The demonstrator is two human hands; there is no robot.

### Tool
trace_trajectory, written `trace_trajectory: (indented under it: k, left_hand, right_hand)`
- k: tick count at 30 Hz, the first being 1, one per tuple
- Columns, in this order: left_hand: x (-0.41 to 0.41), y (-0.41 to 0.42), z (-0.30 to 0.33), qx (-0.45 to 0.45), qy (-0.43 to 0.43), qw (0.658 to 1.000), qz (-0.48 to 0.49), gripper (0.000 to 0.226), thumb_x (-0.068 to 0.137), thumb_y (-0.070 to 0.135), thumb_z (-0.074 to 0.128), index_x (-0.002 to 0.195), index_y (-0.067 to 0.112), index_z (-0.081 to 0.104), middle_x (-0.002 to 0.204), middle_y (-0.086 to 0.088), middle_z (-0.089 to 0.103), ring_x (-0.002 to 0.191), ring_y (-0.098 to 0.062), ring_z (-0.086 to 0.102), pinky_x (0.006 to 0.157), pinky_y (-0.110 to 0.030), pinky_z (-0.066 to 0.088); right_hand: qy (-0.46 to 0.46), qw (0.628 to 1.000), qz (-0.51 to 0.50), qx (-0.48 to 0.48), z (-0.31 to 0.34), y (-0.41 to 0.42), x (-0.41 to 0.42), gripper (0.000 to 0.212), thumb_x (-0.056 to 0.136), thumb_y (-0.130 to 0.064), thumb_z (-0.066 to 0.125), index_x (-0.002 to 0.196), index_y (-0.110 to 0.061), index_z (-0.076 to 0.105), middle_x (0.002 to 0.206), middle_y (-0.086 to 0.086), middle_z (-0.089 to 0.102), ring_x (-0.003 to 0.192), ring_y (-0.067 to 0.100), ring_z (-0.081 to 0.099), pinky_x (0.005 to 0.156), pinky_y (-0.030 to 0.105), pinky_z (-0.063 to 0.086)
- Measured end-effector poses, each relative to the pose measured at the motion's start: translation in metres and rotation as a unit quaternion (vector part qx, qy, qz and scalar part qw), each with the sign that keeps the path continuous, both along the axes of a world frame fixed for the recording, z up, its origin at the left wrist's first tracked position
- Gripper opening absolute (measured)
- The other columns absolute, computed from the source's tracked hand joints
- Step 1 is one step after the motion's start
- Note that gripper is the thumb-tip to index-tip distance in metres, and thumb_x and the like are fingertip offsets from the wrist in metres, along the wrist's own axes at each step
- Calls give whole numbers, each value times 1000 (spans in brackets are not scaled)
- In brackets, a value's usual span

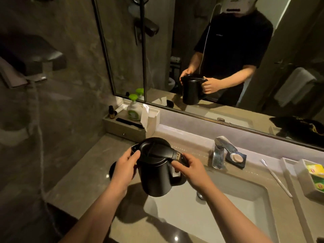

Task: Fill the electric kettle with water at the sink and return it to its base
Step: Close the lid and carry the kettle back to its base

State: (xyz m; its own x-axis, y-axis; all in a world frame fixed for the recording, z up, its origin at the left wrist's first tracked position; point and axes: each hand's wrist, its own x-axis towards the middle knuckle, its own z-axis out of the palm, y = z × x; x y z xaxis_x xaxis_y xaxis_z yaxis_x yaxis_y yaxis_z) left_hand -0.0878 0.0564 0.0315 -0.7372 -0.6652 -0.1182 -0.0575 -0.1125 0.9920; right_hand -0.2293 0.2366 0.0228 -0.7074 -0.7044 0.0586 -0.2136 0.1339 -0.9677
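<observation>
Green-capped soap bottle (pixel 134 108), soap dish (pixel 236 159), toothbrush (pixel 276 178), tea-bag box (pixel 316 178), wall mirror (pixel 228 50).

From my feed, the kettle (pixel 154 174) and left hand (pixel 125 168) hide most of the base (pixel 112 170), the right hand (pixel 190 168) covers the upper handle, its label is too blurred to read, and the frame edge cuts off the sink (pixel 228 216).
</observation>
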Motion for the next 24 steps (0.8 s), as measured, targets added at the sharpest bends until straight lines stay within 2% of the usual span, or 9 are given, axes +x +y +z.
trace_trajectory:
  k: [3,7,9,13,17,19,21,24]
  left_hand:
    - [15,-28,0,1,9,1000,29,24,88,34,54,109,36,65,107,5,70,102,-15,63,86,-41,49]
    - [27,-64,-3,0,-7,999,45,23,91,28,54,107,40,65,104,18,69,98,0,61,77,-21,46]
    - [31,-77,-8,11,-9,998,53,24,92,21,53,106,37,64,100,20,69,96,1,61,71,-14,46]
    - [31,-98,-17,28,-20,997,64,31,93,17,51,119,33,57,113,12,65,105,-5,58,81,-23,44]
    - [30,-114,-21,5,-31,997,66,29,93,15,50,105,40,61,103,18,68,98,1,60,71,-13,44]
    - [29,-120,-22,-4,-39,997,62,29,92,18,51,105,41,61,102,21,68,97,4,59,71,-12,43]
    - [28,-126,-24,-7,-51,997,54,28,92,21,52,107,42,61,104,21,67,97,6,58,73,-15,42]
    - [29,-129,-30,-9,-58,997,56,27,92,21,52,106,43,60,100,26,67,94,9,58,70,-12,42]
  right_hand:
    - [38,997,35,52,-1,-33,4,15,89,-25,72,94,-11,68,78,2,68,71,11,59,65,24,47]
    - [69,991,72,89,-2,-75,7,15,91,-25,70,97,-12,67,78,0,65,72,14,59,68,30,48]
    - [76,988,87,104,-6,-93,5,15,92,-25,69,96,-11,64,77,1,62,73,17,58,69,36,48]
    - [75,985,107,110,-17,-122,2,10,93,-23,69,99,-20,61,81,-7,61,80,18,60,75,34,48]
    - [75,984,106,122,-28,-140,2,17,93,-25,69,104,-14,64,86,0,64,83,24,63,80,43,51]
    - [69,984,107,122,-32,-145,2,21,93,-25,68,109,-12,64,91,4,66,87,28,65,82,44,52]
    - [65,985,111,119,-36,-149,0,21,93,-26,68,110,-13,64,91,2,66,86,23,66,80,40,52]
    - [61,985,117,115,-43,-150,-1,16,93,-24,68,108,-20,63,84,-11,62,74,-8,59,69,10,45]
